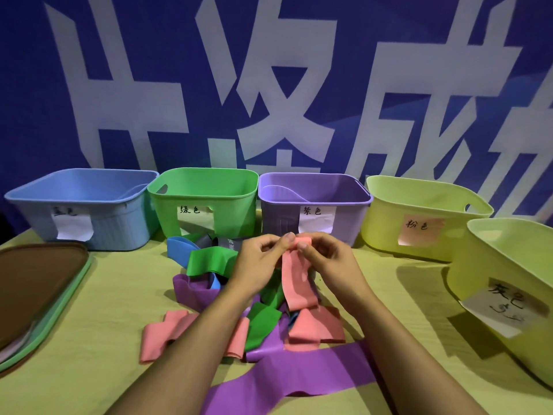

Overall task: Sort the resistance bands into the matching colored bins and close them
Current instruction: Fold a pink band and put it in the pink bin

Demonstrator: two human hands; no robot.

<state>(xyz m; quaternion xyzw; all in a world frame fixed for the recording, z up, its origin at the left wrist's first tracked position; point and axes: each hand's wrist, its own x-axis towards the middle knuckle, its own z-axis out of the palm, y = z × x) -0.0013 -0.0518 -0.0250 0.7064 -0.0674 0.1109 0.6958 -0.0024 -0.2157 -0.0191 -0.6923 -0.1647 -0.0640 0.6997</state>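
Nearest, loose bands [269, 327] heaped on the tablecloth [89, 339]. Above the heap, left hand [257, 259] and right hand [326, 262] close together, both pinching a pink band [296, 280]. Beyond, open bins [203, 199] in a row.

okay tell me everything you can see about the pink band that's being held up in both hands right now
The pink band is a flat, salmon-pink strip that looks like thin, matte rubber. Its top end is folded over and pinched between the left hand and the right hand, in front of the purple bin. From there it hangs down, broad and smooth, and its lower end curls onto the mixed pile of bands on the yellow-green tablecloth. It is not yet in any bin.
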